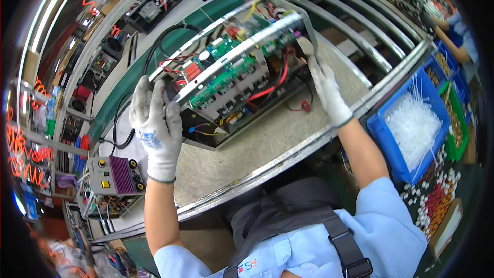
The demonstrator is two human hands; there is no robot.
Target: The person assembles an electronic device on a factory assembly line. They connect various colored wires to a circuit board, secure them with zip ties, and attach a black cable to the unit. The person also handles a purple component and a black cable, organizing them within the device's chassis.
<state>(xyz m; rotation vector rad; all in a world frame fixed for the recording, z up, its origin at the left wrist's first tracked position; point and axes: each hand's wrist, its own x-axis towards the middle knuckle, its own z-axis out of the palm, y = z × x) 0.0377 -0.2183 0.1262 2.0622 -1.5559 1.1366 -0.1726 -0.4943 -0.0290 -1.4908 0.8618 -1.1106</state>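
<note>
An uncovered electrical machine (226, 74), its metal frame packed with green circuit boards and red and black wires, stands slantwise on the worktable (262, 136). I wear white gloves. At the machine's left end, my left hand (157, 126) grips the end of the frame, fingers and thumb on its edge. My right hand (327, 90) holds the right end, its fingers along the upright edge of the end panel. A black cable (150, 54) loops behind the machine on the left. The fingertips of both hands are partly hidden by the frame.
Metal rollers (355, 28) run off at the far right. A blue bin (409, 128) of white cable ties and a green bin (454, 123) stand at the right. A finished-looking unit with a purple front (121, 175) sits at the left. Another person's arm (450, 41) shows at the right edge.
</note>
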